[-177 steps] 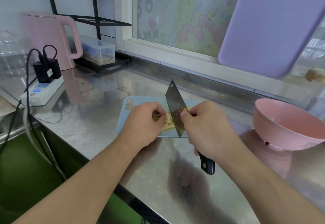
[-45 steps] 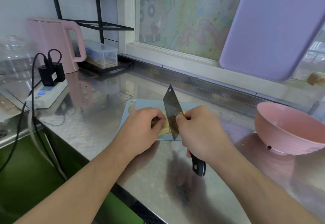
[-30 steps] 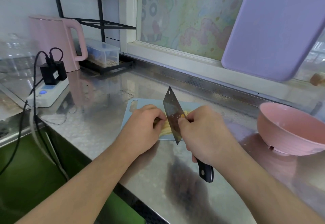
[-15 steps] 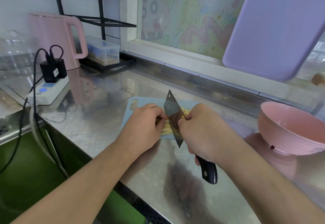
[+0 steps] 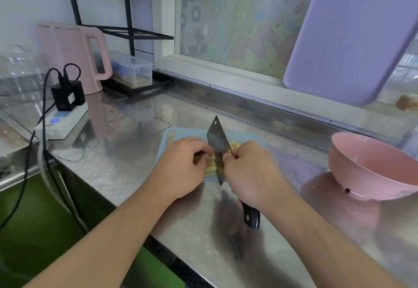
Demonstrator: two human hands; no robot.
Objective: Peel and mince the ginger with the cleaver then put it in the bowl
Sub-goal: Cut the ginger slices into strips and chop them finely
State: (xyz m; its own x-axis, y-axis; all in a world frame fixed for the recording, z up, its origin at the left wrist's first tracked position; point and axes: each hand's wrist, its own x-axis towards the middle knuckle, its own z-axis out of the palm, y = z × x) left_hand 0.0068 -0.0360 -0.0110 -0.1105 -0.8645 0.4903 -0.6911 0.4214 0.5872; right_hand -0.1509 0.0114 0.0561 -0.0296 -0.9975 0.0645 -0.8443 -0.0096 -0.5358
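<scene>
Right hand [image 5: 251, 170] grips the cleaver [image 5: 217, 149], blade down on the blue board [image 5: 168, 137]; left hand [image 5: 181, 165] pins the ginger [image 5: 210, 165] just left of the edge, strips lying across it. Bowl [image 5: 371, 167] waits well right.

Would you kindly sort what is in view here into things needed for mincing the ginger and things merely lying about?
Job: steel cleaver, yellow ginger pieces, pale blue cutting board, pink bowl.
Lying about: pink kettle, white power strip, clear plastic box, lilac board.

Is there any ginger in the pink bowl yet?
No, the pink bowl looks bare inside, and the ginger lies on the blue cutting board beside the cleaver.
</scene>
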